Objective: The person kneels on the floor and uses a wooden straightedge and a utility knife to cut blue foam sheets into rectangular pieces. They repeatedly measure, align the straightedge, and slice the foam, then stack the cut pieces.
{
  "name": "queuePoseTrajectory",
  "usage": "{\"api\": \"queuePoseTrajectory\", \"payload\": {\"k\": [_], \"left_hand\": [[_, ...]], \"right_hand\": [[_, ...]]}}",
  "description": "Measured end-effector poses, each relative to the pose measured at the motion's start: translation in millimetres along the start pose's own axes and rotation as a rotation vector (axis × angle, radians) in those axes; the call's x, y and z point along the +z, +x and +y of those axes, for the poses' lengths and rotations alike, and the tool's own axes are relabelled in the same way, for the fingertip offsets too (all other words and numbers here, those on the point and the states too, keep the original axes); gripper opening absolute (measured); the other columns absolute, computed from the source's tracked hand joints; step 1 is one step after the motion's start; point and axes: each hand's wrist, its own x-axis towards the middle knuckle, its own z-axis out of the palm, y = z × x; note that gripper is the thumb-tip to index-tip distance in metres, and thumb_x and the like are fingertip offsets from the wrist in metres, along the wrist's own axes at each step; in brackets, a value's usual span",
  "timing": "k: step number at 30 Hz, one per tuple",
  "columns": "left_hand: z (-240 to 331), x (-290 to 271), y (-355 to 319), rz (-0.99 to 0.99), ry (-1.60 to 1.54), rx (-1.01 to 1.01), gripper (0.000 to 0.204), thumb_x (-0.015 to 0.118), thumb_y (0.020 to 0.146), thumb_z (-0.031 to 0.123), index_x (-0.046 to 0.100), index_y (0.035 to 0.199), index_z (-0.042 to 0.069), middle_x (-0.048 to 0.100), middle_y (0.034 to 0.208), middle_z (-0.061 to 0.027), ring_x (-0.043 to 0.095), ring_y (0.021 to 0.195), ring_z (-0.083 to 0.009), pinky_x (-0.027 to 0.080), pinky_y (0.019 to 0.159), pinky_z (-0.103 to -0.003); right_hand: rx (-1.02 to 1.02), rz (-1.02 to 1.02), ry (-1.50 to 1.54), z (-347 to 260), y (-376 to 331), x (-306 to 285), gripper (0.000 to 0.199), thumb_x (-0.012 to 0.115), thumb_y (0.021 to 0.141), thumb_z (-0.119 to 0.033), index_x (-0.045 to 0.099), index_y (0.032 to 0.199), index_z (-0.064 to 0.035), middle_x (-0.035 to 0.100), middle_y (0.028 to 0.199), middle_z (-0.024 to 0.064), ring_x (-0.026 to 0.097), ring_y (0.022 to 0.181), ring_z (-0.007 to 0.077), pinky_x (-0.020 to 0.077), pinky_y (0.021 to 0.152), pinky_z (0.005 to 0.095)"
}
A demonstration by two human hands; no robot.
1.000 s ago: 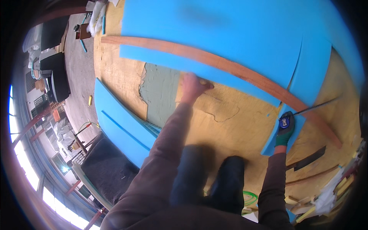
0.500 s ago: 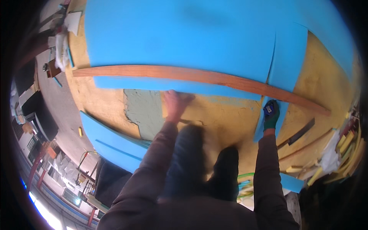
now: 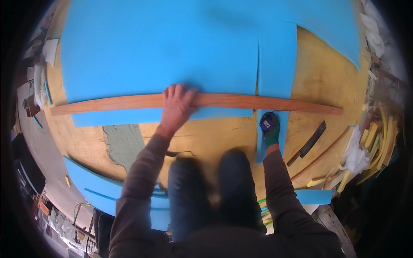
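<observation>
A long reddish-brown wooden strip (image 3: pixel 241 101) lies across the blue foam sheet (image 3: pixel 163 47), spanning it from left to right. Across its middle is my bare left hand (image 3: pixel 175 107), fingers over the far edge and thumb by the near edge, gripping it. My right hand (image 3: pixel 272 131), in a dark green glove, is closed around a dark blue tape measure (image 3: pixel 266 124). It rests on a narrow blue foam strip (image 3: pixel 278 64), just below the wood. The glove hides the palm side of the tape measure.
A long dark-bladed knife (image 3: pixel 313 139) and a thin wooden stick (image 3: pixel 322 151) lie right of my right hand. Yellow foam offcuts (image 3: pixel 378 142) pile up at the far right. A grey-green patch (image 3: pixel 124 144) and a curved blue foam piece (image 3: pixel 99 185) are on the left.
My left hand has moved up from the bare board below the foam onto the wooden strip. My right hand still holds the tape measure. The whole view has shifted and turned.
</observation>
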Motion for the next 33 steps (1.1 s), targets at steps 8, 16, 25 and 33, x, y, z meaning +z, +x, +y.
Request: {"api": "queuePoseTrajectory", "payload": {"k": [8,16,25,33], "left_hand": [[8.7,12.3,25.8,-0.048,0.046,0.093,0.034,0.08,0.091,0.016,0.067,0.123,0.011,0.059,0.117,-0.0095,0.055,0.112,-0.0342,0.045,0.093,-0.05],[45.9,39.9,21.5,-0.101,0.191,0.206,0.061,0.084,0.083,0.018,0.059,0.138,0.011,0.056,0.121,-0.0117,0.054,0.116,-0.0346,0.045,0.096,-0.051],[34.2,27.1,66.4,0.014,0.16,0.258,0.057,0.084,0.083,0.014,0.059,0.135,0.009,0.058,0.125,-0.0101,0.054,0.117,-0.0359,0.047,0.096,-0.051],[27.5,45.9,67.9,0.053,0.249,0.076,0.058,0.084,0.087,0.025,0.064,0.14,0.02,0.061,0.131,-0.0078,0.057,0.121,-0.0341,0.043,0.099,-0.056]], "right_hand": [[-0.041,-0.026,0.009,-1.3,-15.1,9.9,0.022,0.063,0.104,-0.024,0.071,0.1,-0.0045,0.069,0.089,0.0067,0.066,0.081,0.0192,0.0542,0.075,0.033],[-0.047,-0.053,0.106,-14.7,-36.4,21.6,0.021,0.063,0.106,-0.021,0.073,0.102,-0.0024,0.07,0.092,0.006,0.067,0.082,0.0184,0.0556,0.074,0.0344],[-0.086,-0.027,-0.187,-35.2,-111.8,19.1,0.028,0.062,0.108,-0.022,0.074,0.109,0.0038,0.074,0.098,0.0099,0.072,0.086,0.0193,0.0602,0.08,0.0336],[0.048,-0.156,-0.291,-12.3,-137.1,90.0,0.029,0.066,0.107,-0.021,0.075,0.114,0.0055,0.076,0.101,0.0129,0.075,0.088,0.0211,0.0621,0.081,0.0345]]}}
